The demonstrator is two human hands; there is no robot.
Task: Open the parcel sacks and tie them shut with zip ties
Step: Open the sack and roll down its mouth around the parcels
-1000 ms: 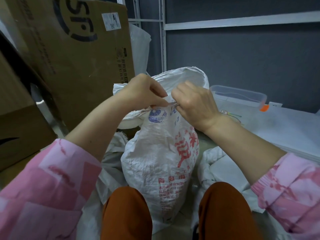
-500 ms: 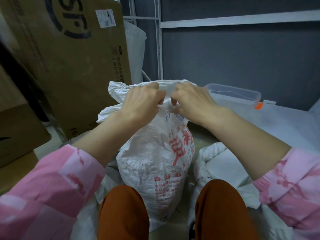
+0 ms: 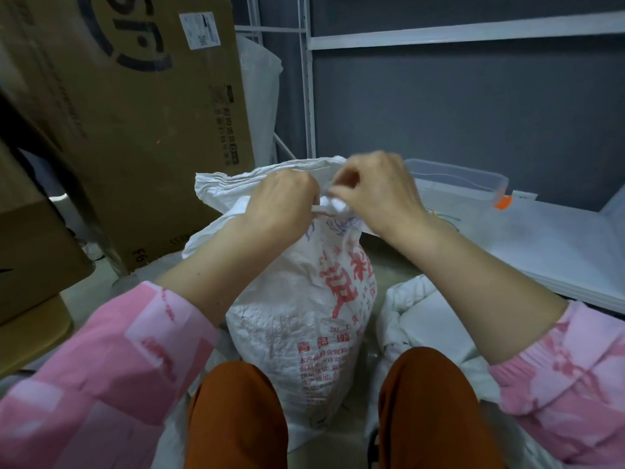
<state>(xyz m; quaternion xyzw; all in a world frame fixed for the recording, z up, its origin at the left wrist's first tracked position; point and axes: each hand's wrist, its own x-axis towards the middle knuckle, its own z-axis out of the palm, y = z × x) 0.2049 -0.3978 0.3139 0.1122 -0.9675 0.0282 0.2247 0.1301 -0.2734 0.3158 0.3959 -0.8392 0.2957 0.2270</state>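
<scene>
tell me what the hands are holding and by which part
Both the left hand and right hand grip the white woven sack with red print at its gathered neck.

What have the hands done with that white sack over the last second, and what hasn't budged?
Both hands have worked on at the gathered neck of the white sack. The right hand has lifted a little and now pinches the bunched fabric from above; the left hand keeps its grip beside it. The neck looks more tightly bunched. The sack stays upright between the knees; the cardboard box and clear plastic bin have not moved.

Cardboard box (image 3: 135,130) — clear tub (image 3: 456,179)
</scene>
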